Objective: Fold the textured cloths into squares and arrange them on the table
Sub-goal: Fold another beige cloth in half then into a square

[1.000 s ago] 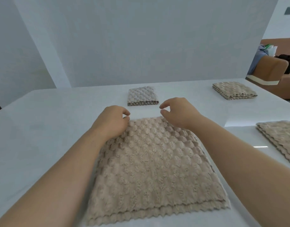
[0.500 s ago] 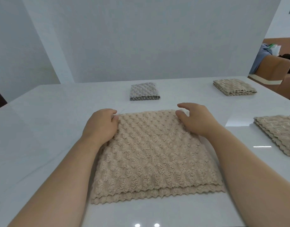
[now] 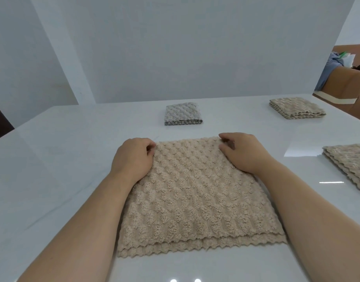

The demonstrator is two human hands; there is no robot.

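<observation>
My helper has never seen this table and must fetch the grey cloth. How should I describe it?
Start at the white table. Near the middle of its far side, beyond the large beige cloth in front, lies a small folded grey cloth. It alone is grey: the far-right folded cloth and the right-edge cloth are beige.

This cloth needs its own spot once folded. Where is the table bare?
Widest: the table's left side, beyond the left hand and the grey folded cloth. A smaller gap lies between it and the far beige cloth. Crowded on the right: the cut-off beige cloth lies near the right hand gripping the half-folded cloth.
</observation>
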